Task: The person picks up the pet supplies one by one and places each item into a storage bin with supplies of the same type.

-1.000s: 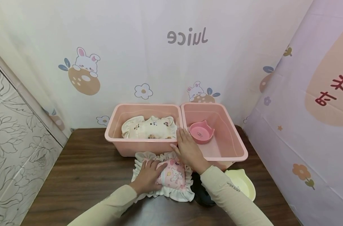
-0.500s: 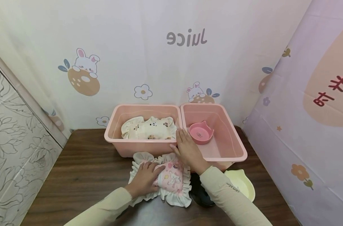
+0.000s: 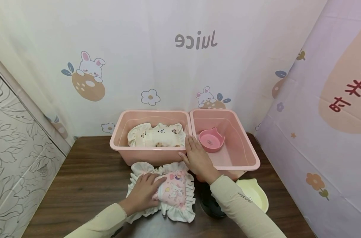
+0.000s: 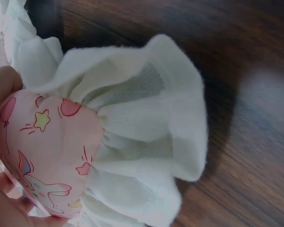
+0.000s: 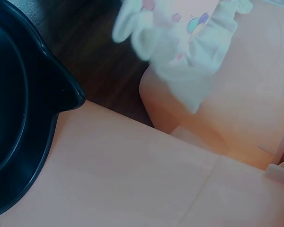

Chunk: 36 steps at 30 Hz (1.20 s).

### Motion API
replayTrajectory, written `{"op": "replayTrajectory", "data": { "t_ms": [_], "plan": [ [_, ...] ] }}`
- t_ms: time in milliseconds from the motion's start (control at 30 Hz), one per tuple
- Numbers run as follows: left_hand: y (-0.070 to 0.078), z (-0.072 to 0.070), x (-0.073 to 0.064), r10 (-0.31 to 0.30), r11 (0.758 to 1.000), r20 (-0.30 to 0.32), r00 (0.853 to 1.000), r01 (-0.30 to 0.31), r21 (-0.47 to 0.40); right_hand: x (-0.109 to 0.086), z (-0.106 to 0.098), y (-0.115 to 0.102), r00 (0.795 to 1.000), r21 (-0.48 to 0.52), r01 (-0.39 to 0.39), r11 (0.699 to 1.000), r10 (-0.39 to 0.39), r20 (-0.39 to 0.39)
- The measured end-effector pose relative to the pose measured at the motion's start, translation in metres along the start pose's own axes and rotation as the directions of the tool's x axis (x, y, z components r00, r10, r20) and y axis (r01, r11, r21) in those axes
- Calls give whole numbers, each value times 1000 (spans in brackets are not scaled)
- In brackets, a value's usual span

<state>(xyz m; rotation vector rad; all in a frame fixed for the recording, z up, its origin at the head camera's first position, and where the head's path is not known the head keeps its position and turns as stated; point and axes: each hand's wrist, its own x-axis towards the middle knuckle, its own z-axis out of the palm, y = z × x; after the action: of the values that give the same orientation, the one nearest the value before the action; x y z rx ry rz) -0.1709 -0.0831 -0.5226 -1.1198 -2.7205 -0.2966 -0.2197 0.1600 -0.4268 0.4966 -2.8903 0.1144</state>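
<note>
A small pink pillow (image 3: 175, 191) with a white frill lies on the table in front of the left pink bin (image 3: 149, 155). My left hand (image 3: 144, 191) grips its left part. In the left wrist view the thumb and fingers squeeze the printed pillow (image 4: 52, 142) from two sides, and its frill (image 4: 151, 118) spreads over the wood. With straight fingers, my right hand (image 3: 198, 160) rests on the adjoining rims of the left bin and the right pink bin (image 3: 234, 162). Only bits of its fingers show at the edge of the right wrist view.
A cream frilled pillow (image 3: 159, 136) lies in the left bin. The right bin holds a pink cat-eared dish (image 3: 211, 140). Beside my right forearm are a black dish (image 3: 210, 205), partly covered by the sleeve, and a pale yellow dish (image 3: 257, 193). A printed curtain (image 3: 124, 66) hangs behind.
My left hand has drawn the pink pillow to the left and slightly toward me, away from the black dish. My right hand stays on the bin rims.
</note>
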Motion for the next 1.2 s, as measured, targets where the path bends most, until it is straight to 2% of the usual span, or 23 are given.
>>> {"op": "replayTrajectory", "data": {
  "t_ms": [367,633,967,1200],
  "plan": [
    [-9,-22,-25,-1,1000,-66,998,1,0,1,2,0,1000,-7,-15,1000,15,6],
    [-18,-45,-38,-5,1000,-105,994,6,15,1,2,0,1000,-11,-13,1000,13,-4],
    [-24,-83,-46,9,998,-174,985,2,61,1,1,-1,1000,-27,-20,999,20,4],
    [-31,-109,-44,11,998,-216,976,2,60,1,1,0,1000,-18,-17,1000,17,7]
  ]
}}
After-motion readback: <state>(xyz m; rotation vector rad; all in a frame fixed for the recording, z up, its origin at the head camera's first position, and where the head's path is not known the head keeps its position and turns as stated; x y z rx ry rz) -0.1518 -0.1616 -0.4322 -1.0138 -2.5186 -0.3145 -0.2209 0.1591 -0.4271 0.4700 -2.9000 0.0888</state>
